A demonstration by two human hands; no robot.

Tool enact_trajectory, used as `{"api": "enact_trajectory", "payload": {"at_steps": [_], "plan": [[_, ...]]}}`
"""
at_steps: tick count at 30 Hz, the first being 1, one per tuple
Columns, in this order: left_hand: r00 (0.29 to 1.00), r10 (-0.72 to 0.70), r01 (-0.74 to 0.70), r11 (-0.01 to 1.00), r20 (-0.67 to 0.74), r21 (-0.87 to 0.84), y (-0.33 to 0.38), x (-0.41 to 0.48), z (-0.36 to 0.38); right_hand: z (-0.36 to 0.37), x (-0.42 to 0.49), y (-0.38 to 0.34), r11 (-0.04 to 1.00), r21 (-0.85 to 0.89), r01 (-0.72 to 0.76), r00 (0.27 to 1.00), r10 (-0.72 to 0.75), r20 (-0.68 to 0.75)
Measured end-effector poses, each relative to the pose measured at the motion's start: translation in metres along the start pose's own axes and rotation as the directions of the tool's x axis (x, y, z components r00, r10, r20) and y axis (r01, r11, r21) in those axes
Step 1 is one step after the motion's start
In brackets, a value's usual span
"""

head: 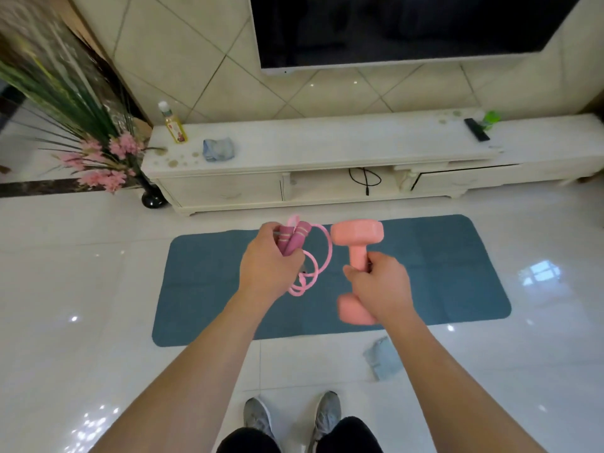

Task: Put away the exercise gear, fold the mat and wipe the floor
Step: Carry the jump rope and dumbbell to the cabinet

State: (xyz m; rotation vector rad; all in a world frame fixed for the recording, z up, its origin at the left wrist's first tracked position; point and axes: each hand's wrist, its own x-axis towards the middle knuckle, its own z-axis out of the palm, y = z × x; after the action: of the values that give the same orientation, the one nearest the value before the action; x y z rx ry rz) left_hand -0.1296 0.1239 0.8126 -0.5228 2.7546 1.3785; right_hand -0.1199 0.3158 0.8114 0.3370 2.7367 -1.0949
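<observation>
A person stood on a glossy white tile floor, looking down at both outstretched arms. The left hand gripped the two dark pink handles of a skipping rope, fingers curled round them, with the pale pink cord hanging in loops beside the hand. The right hand was wrapped round the bar of a pink dumbbell, held upright with one head above the hand and the other below it. Both were held in the air over a blue exercise mat lying flat and unfolded on the floor. A pale blue cloth lay crumpled on the tiles just beside the mat's near edge. Beyond the mat stood a low white TV cabinet bearing a second cloth, a bottle and a remote control, under a dark television. Grey shoes showed at the bottom
</observation>
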Motion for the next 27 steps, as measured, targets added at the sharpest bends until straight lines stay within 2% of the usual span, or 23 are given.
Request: {"api": "enact_trajectory", "payload": {"at_steps": [9, 14, 21, 27], "plan": [[0.993, 0.094, -0.090, 0.994, 0.077, -0.065, 0.035, 0.006, -0.009, -0.029, -0.009, -0.021, 0.999, 0.019, -0.038, 0.996, 0.039, -0.084], [0.969, 0.183, -0.175, 0.983, 0.164, -0.063, 0.041, 0.015, -0.018, -0.035, -0.021, -0.033, 0.992, 0.055, -0.112, 0.976, 0.120, -0.181], [0.903, 0.321, -0.308, 0.947, 0.288, -0.088, 0.058, 0.030, -0.023, -0.045, -0.047, -0.041, 0.969, 0.118, -0.215, 0.917, 0.242, -0.317], [0.822, 0.429, -0.421, 0.901, 0.374, -0.107, 0.097, 0.015, -0.006, -0.074, -0.077, -0.027, 0.937, 0.188, -0.295, 0.837, 0.348, -0.423]]}}
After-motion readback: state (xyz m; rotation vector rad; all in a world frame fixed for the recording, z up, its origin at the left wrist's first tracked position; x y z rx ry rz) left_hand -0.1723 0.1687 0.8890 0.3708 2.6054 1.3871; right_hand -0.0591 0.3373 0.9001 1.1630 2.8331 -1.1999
